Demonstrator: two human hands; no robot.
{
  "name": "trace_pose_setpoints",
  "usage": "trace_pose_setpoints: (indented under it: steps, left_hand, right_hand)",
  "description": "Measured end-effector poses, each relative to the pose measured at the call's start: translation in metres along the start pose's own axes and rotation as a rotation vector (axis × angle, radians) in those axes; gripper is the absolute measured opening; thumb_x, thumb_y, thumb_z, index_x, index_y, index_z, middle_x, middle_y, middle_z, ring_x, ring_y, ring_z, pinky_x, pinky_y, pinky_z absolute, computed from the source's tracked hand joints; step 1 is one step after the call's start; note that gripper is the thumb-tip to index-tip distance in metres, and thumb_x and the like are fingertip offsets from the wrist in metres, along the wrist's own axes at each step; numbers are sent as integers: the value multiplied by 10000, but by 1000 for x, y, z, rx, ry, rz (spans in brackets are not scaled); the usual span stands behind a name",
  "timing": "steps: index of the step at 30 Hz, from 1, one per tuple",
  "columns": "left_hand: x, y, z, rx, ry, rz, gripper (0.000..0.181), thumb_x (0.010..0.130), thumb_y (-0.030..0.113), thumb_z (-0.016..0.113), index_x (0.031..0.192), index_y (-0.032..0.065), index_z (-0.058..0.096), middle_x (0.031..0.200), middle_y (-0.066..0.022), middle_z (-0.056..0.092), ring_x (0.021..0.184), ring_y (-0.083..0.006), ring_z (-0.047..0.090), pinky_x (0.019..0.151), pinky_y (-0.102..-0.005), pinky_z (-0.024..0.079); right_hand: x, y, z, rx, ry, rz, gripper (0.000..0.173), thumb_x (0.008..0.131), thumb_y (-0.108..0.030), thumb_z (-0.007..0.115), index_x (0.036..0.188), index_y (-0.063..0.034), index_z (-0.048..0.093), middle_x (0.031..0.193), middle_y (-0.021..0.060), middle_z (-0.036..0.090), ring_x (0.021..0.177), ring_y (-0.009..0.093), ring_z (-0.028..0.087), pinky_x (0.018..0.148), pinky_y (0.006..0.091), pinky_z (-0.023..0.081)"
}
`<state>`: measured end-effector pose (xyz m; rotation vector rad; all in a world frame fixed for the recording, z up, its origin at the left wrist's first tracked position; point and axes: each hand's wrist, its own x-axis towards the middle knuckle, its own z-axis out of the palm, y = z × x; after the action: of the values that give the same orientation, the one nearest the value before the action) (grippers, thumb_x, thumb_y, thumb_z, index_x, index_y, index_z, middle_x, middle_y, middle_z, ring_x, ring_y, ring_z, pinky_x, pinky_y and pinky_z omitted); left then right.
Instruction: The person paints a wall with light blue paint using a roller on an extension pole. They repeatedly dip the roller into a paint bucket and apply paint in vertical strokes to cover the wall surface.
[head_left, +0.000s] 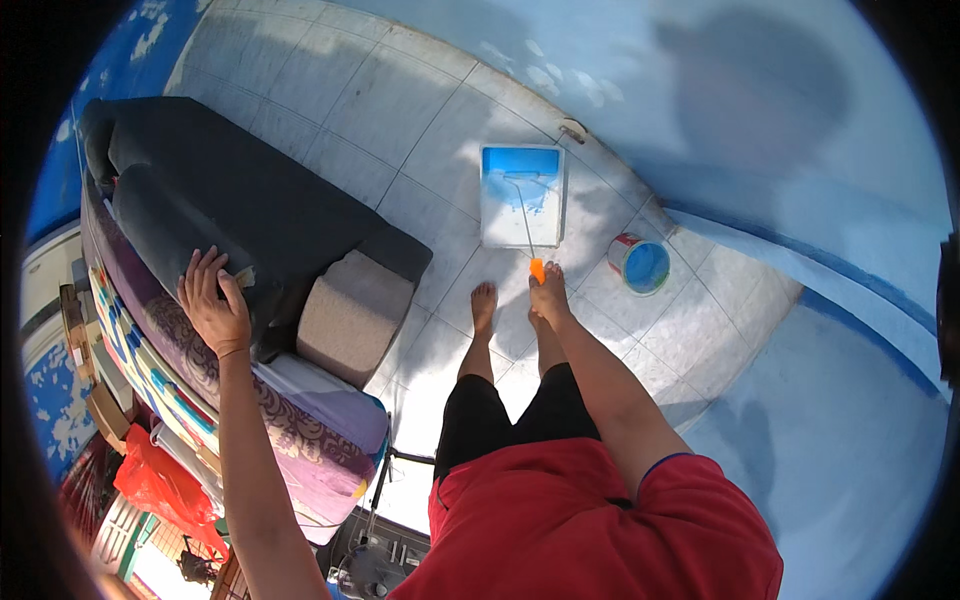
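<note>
My right hand (550, 294) grips the orange handle of a paint roller (527, 217). The roller's wire frame reaches forward, and its head lies in a white paint tray (517, 234) on the floor. Blue paint (521, 160) fills the tray's far end and is smeared partway down its slope. To the right of the tray stands a paint tin (645, 266), uncovered, with blue inside. My left hand (214, 300) is spread with nothing in it, over the dark sofa (247, 202); whether it touches the sofa cannot be told.
Light blue walls (750, 135) curve around the far and right sides. Pale tiles (360, 112) cover the floor. Left of me, patterned mattresses (300, 427) lie against the sofa, with a red plastic bag (161, 480) beyond. A thin black stand (386, 465) is near my left leg.
</note>
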<state>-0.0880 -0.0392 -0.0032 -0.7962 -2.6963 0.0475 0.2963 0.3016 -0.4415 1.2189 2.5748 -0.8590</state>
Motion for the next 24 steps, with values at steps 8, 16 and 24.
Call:
trace_pose_setpoints:
  steps: [8, 16, 24]
  left_hand:
    - [-1, 2, -4, 8, -17, -17, 310, 947, 187, 432, 1060, 86, 703, 1236, -43, 671, 1313, -257, 520, 1154, -473, 292]
    - [3, 6, -5, -13, -10, -5, 319, 939, 179, 424, 1052, 84, 708, 1234, -40, 674, 1313, -251, 522, 1158, -467, 285]
    - [-2, 4, -6, -1, -16, -17, 325, 933, 173, 419, 1053, 87, 708, 1237, -36, 674, 1315, -251, 521, 1157, -470, 288]
  right_hand:
    - [6, -48, -35, 43, -122, 143, 514, 905, -452, 552, 1118, 4, 653, 1300, 334, 556, 1318, 499, 421, 1154, 538, 245]
    - [-8, -38, -22, -87, 25, 20, 535, 885, -389, 593, 1175, 59, 628, 1372, 331, 498, 1391, 488, 322, 1180, 540, 193]
    - [-39, -15, -12, 247, 171, -142, 513, 816, -301, 663, 1107, 121, 641, 1493, 383, 306, 1424, 515, 212, 1194, 569, 127]
